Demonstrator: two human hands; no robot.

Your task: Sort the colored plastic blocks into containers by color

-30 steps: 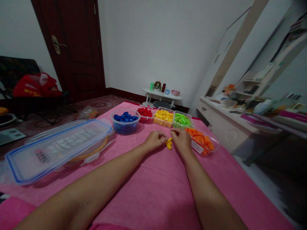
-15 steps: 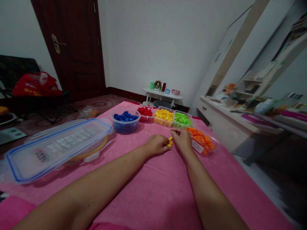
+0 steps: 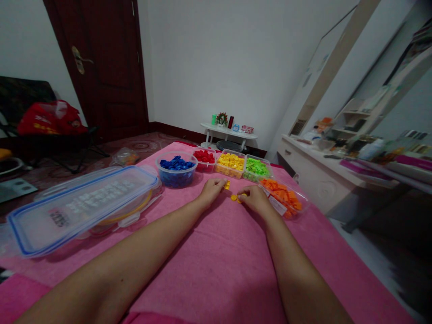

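Both my arms reach forward over a pink cloth (image 3: pixel 216 261). My left hand (image 3: pixel 211 190) is closed in a pinch on a small yellow brick (image 3: pixel 227 184), just in front of the tub of yellow bricks (image 3: pixel 231 164). My right hand (image 3: pixel 254 199) rests on the cloth with its fingers curled on another small yellow piece (image 3: pixel 234 197). The two hands are a little apart, with the yellow pieces between them.
Along the far edge stand a round tub of blue bricks (image 3: pixel 176 169) and tubs of red (image 3: pixel 204 158), green (image 3: pixel 257 168) and orange bricks (image 3: pixel 283 195). A long clear box with a blue-rimmed lid (image 3: pixel 81 207) lies at the left. A white desk (image 3: pixel 320 171) stands at the right.
The hands held yellow bricks together; now they have parted. My left hand has moved forward toward the yellow tub with one brick, and my right stays by the other piece.
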